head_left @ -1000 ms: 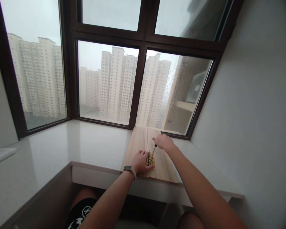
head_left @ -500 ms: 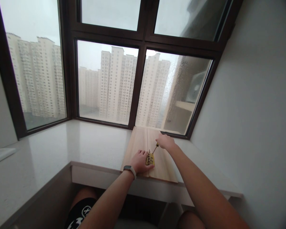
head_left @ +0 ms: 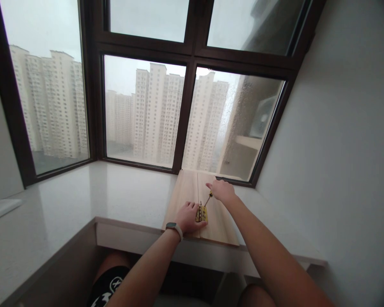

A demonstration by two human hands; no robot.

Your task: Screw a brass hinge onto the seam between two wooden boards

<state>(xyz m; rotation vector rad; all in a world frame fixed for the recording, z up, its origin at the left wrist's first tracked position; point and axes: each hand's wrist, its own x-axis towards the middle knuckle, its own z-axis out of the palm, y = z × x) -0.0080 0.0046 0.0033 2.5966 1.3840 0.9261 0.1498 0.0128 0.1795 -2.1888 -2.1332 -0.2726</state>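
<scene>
Two pale wooden boards lie edge to edge on the sill, a left board (head_left: 182, 189) and a right board (head_left: 222, 228). Across their seam sits a brass-coloured hinge (head_left: 204, 214). My left hand (head_left: 188, 217) lies around the hinge, thumb at its near edge and fingers at its left side, gripping it against the boards. Above, my right hand (head_left: 222, 189) is closed on the handle end of a screwdriver (head_left: 208, 199), its thumb sticking out to the left. The tilted shaft runs down to the hinge's upper right part. Any screw under the tip is too small to make out.
The white windowsill (head_left: 128, 192) extends left of the boards, ending in a front edge close to my forearms. Brown window frames (head_left: 179, 149) rise behind it. A white wall (head_left: 339, 128) stands on the right. At far left lies a flat white object (head_left: 3, 209).
My right thumb has stretched out to the left from the screwdriver handle. The left hand, hinge and boards stay where they were.
</scene>
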